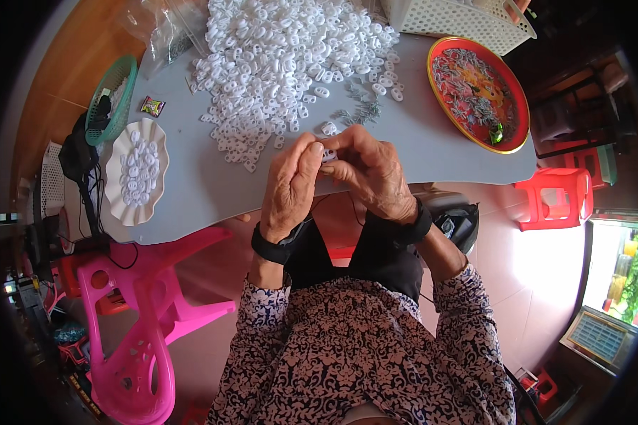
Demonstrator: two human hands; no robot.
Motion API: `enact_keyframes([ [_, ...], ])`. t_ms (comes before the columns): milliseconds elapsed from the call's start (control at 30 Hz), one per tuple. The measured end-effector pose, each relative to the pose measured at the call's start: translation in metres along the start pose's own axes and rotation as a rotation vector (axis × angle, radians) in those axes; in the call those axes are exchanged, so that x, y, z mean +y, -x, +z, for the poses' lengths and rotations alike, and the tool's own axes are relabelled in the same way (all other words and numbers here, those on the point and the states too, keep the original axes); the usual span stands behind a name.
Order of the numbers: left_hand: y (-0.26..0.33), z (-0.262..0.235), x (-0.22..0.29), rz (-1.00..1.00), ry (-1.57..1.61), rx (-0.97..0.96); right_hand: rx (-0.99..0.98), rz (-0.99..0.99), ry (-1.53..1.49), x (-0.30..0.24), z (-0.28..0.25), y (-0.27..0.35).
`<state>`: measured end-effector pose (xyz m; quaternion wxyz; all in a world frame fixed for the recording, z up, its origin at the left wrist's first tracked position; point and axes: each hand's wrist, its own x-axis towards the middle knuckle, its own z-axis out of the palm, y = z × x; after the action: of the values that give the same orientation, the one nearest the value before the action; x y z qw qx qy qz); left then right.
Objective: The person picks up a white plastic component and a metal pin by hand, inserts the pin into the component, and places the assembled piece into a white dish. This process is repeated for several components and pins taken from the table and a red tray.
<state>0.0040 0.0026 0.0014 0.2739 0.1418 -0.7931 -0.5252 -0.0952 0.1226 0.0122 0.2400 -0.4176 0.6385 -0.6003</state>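
Note:
Both hands meet above the front edge of the grey table point(198, 170). My left hand point(290, 185) is closed, thumb and forefinger on a small white plastic piece point(327, 155). My right hand point(373, 173) pinches the same piece from the other side, and fingers cover most of it. Just beyond the fingertips lies another white oval piece point(328, 128) with dark holes. A little farther off are small grey slender parts point(361, 106), too small to name. The big heap of white oval plastic pieces point(276, 64) spreads across the table's far middle.
At the left stand a wavy-rimmed white dish point(159, 156) of white pieces, a green basket point(129, 74) and a small packet point(152, 106). A red round tray point(523, 117) of grey parts sits right, near a white perforated basket point(468, 25). Pink chair point(164, 354) lower left.

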Motion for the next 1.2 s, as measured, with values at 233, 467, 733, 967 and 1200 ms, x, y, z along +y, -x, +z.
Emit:
enact_keyframes([
  [233, 0.0, 0.001, 0.0, -0.053, 0.119, -0.028, 0.059, -0.202, 0.05, 0.01, 0.004, -0.002],
  [467, -0.001, 0.003, 0.007, -0.13, 0.192, -0.005, 0.074, -0.209, 0.041, 0.003, 0.005, -0.005],
  [733, 0.001, 0.005, 0.018, -0.054, 0.192, 0.033, 0.04, 0.061, -0.377, -0.003, -0.002, -0.007],
  [967, 0.001, 0.002, -0.004, -0.042, 0.266, 0.165, 0.361, -0.095, -0.071, -0.011, -0.075, -0.084],
  [1200, -0.002, 0.008, 0.001, -0.082, 0.357, 0.169, 0.733, 0.108, 0.232, -0.003, -0.199, -0.165],
])
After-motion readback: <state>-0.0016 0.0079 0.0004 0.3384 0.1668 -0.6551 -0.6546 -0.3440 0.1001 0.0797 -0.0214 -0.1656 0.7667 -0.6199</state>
